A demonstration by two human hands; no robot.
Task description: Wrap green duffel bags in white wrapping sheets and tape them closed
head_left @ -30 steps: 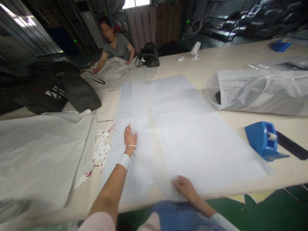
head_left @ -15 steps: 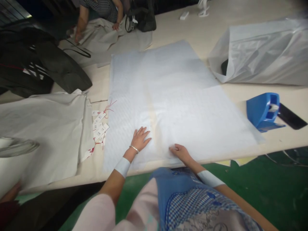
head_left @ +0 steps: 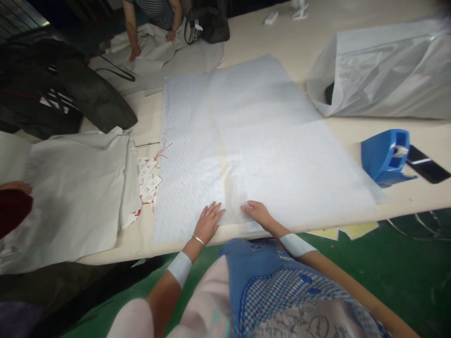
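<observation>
Near sheet edge (head_left: 317, 214), both hands (head_left: 207, 224) (head_left: 259, 214)

The right hand (head_left: 260, 213) hides most of its own fingers; the right edge crops the translucent grey plastic bag (head_left: 384, 77).

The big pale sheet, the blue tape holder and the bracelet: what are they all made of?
The big pale sheet is probably thin, cloudy plastic with a soft sheen; a creamy strip seems to show through it.
The blue tape holder looks like hard, smooth plastic, with its even colour and crisp, moulded-looking edges.
The bracelet may be polished metal, because it looks silvery and bright.
</observation>
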